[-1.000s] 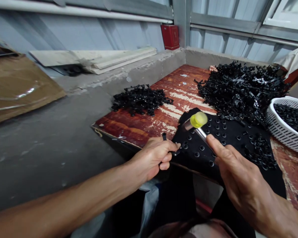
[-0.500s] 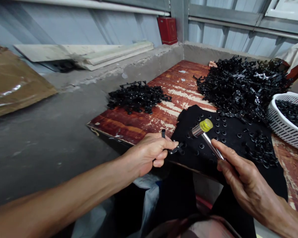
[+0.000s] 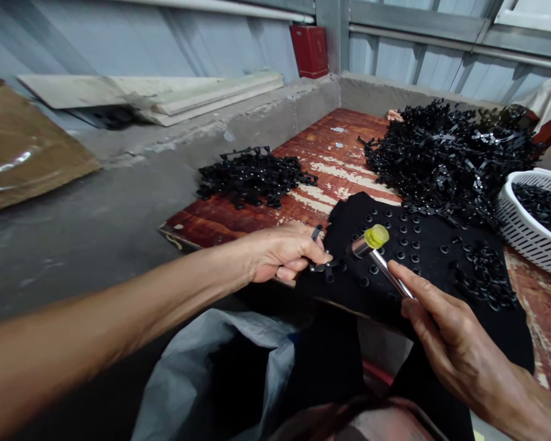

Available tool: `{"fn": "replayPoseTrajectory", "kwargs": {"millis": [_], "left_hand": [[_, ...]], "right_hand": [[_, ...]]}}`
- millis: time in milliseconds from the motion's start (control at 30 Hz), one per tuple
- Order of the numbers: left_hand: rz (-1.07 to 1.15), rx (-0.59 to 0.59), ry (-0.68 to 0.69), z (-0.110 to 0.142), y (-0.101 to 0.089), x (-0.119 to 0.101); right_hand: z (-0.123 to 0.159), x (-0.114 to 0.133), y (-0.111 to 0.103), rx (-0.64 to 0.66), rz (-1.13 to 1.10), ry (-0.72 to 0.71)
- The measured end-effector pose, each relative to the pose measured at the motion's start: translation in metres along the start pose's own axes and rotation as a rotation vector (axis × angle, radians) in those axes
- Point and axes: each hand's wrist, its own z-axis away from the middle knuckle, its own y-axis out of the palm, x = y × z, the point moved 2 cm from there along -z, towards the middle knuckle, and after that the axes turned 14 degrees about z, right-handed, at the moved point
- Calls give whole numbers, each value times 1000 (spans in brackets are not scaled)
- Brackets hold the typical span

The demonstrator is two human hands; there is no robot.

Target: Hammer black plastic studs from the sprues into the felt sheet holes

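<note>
My left hand [image 3: 282, 252] grips a small black plastic part [image 3: 322, 266] at the near edge of a black cloth [image 3: 441, 306], and the part's end sticks out past my fingers. My right hand [image 3: 445, 337] holds a steel-handled mallet [image 3: 386, 263] by its shaft. The mallet's yellow-tipped head [image 3: 376, 236] hangs just above the cloth, close to the part. Several small black round-headed plastic pieces stand in rows on the cloth, and a loose heap [image 3: 484, 275] lies at its right side.
A large tangle of black plastic parts [image 3: 450, 159] and a smaller one [image 3: 252, 177] lie on a worn red wooden board [image 3: 335, 159]. A white basket [image 3: 530, 236] of black parts stands at right. A grey bag [image 3: 211, 373] lies below my left arm, beside a concrete ledge [image 3: 211, 122].
My left hand has shifted away from me over the board with the black part still in it. The mallet head has dropped lower and sits nearer the cloth than a second ago.
</note>
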Motion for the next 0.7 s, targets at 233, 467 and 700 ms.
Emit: {"fn": "replayPoseTrajectory", "kwargs": {"millis": [233,467,700], "left_hand": [[-59,46,30,-7,-4,-5],[-52,67,33,-7,-3,-6],[-48,64,57,-7,-3,-5]], "right_hand": [[-9,5,3,229,95,36],[-7,13,-2,33,176,-50],[-8,14,-2,55,235,-37]]}}
